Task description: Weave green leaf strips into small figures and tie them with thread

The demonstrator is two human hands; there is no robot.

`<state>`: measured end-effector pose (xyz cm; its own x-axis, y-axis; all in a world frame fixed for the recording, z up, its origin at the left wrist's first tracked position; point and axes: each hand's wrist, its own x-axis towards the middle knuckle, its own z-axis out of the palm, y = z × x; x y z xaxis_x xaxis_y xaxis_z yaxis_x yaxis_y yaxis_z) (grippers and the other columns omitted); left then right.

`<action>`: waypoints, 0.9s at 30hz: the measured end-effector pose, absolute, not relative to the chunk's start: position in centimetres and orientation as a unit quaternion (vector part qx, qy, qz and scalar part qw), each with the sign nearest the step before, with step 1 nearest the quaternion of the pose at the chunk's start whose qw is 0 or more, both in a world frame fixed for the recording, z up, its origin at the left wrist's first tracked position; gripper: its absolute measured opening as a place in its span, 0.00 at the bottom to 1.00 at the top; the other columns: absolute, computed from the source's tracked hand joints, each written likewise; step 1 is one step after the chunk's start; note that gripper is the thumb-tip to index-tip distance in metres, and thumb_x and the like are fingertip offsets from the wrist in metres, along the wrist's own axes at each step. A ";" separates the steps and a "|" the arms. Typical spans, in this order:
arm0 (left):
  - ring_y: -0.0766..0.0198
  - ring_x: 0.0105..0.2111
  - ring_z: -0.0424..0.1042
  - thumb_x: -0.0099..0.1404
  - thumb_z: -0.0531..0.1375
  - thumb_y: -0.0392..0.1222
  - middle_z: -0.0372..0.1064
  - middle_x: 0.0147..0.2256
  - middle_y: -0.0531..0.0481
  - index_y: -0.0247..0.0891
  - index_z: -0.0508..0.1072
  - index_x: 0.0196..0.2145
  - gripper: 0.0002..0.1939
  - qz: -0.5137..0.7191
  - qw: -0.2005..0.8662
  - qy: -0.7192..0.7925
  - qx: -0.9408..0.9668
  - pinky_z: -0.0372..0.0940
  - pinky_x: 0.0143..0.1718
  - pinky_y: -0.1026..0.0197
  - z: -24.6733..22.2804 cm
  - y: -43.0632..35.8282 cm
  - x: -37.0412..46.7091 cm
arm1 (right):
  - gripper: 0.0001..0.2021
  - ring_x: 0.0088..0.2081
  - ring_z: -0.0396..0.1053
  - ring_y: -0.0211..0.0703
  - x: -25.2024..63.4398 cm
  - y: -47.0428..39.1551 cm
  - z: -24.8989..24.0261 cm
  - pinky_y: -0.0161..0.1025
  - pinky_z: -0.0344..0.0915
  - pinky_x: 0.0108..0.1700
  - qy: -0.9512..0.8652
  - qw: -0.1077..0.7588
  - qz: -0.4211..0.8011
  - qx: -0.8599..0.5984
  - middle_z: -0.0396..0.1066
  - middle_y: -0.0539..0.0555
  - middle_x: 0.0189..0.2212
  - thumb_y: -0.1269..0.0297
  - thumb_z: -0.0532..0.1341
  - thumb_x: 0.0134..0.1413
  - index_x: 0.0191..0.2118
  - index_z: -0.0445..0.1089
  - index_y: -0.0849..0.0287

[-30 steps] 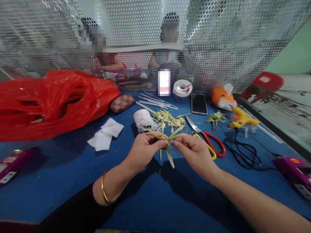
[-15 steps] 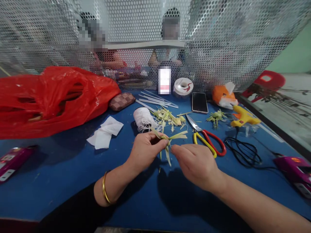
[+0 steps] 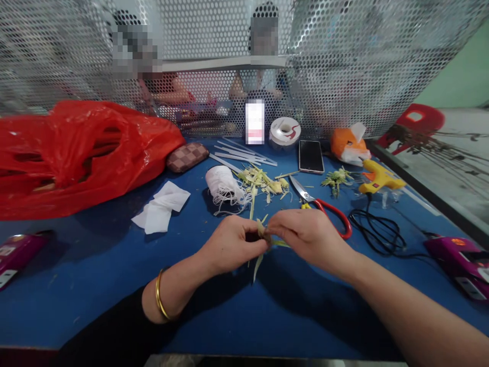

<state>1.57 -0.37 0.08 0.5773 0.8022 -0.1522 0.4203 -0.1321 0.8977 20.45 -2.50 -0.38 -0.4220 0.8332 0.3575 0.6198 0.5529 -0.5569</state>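
A small woven piece of pale green leaf strips sits at the fingertips of both hands, its ends sticking out above, below and to the right. My left hand, a gold bangle on its wrist, is closed round it with thumb and fingers. Pinched against its upper right side are the fingers of my right hand; they hide part of it. Beyond the hands lie a heap of cut leaf scraps and a spool of white thread. Red-and-yellow scissors lie behind my right hand, partly covered.
At left are a red plastic bag, white tissues and a checkered pouch. Rightward are a phone, a yellow glue gun with black cord, and a purple device. Perforated mesh stands behind; people sit beyond it.
My right hand has moved up and left, from just off the leaf piece to pinching it beside my left fingers. The leaf piece has turned. The view has shifted slightly.
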 end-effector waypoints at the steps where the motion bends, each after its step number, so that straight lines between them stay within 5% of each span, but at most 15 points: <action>1: 0.70 0.20 0.64 0.55 0.60 0.38 0.70 0.20 0.54 0.34 0.78 0.27 0.07 0.180 0.529 0.404 0.724 0.58 0.23 0.67 0.2 -0.3 1.5 | 0.09 0.26 0.66 0.35 20.6 -2.2 -0.3 0.33 0.58 0.29 -0.803 0.310 0.246 -0.446 0.71 0.49 0.24 0.69 0.57 0.58 0.28 0.71 0.59; 7: 0.66 0.29 0.72 0.54 0.64 0.37 0.76 0.27 0.50 0.35 0.78 0.29 0.04 0.214 0.636 0.341 0.658 0.65 0.35 0.64 0.5 0.1 1.5 | 0.13 0.16 0.50 0.29 20.8 -0.7 -1.0 0.31 0.47 0.19 -0.521 0.334 0.623 -0.478 0.58 0.43 0.13 0.57 0.67 0.44 0.22 0.67 0.60; 11: 0.67 0.29 0.72 0.55 0.64 0.36 0.75 0.26 0.51 0.36 0.77 0.29 0.02 0.267 0.669 0.340 0.605 0.66 0.35 0.64 0.3 0.1 1.6 | 0.15 0.14 0.44 0.26 20.0 -0.8 -1.7 0.30 0.38 0.17 -0.403 0.327 0.722 -0.457 0.58 0.43 0.13 0.57 0.69 0.38 0.22 0.65 0.60; 14: 0.67 0.28 0.72 0.55 0.64 0.36 0.75 0.27 0.51 0.36 0.76 0.29 0.03 0.325 0.652 0.360 0.583 0.66 0.35 0.64 0.2 0.2 1.7 | 0.14 0.14 0.41 0.26 19.2 -1.2 -2.0 0.30 0.38 0.17 -0.413 0.381 0.665 -0.493 0.53 0.41 0.12 0.58 0.68 0.40 0.22 0.64 0.59; 17: 0.67 0.27 0.71 0.54 0.63 0.36 0.73 0.27 0.52 0.36 0.76 0.30 0.04 0.379 0.608 0.403 0.569 0.67 0.34 0.63 0.2 0.4 1.7 | 0.12 0.17 0.50 0.31 18.7 -1.9 -2.0 0.32 0.47 0.19 -0.543 0.419 0.502 -0.527 0.56 0.44 0.15 0.59 0.62 0.50 0.23 0.66 0.59; 23: 0.65 0.31 0.73 0.54 0.62 0.37 0.76 0.31 0.50 0.36 0.76 0.29 0.04 0.419 0.485 0.453 0.620 0.68 0.36 0.63 -0.4 0.4 1.7 | 0.11 0.21 0.55 0.34 18.4 -3.8 -2.0 0.33 0.53 0.25 -0.799 0.357 0.190 -0.446 0.58 0.47 0.20 0.68 0.52 0.62 0.28 0.65 0.58; 27: 0.63 0.33 0.74 0.55 0.63 0.38 0.76 0.32 0.49 0.36 0.77 0.32 0.06 0.404 0.482 0.448 0.635 0.68 0.38 0.62 -1.0 0.2 1.8 | 0.08 0.36 0.66 0.41 18.1 -4.2 -1.9 0.37 0.63 0.34 -0.813 0.417 0.140 -0.382 0.66 0.56 0.35 0.71 0.54 0.61 0.32 0.67 0.57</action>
<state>1.78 0.22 -0.98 0.2723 0.9587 0.0821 0.1784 -0.1342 0.9748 18.06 -4.15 -1.92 -0.3609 0.7374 0.5710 0.5031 0.6695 -0.5466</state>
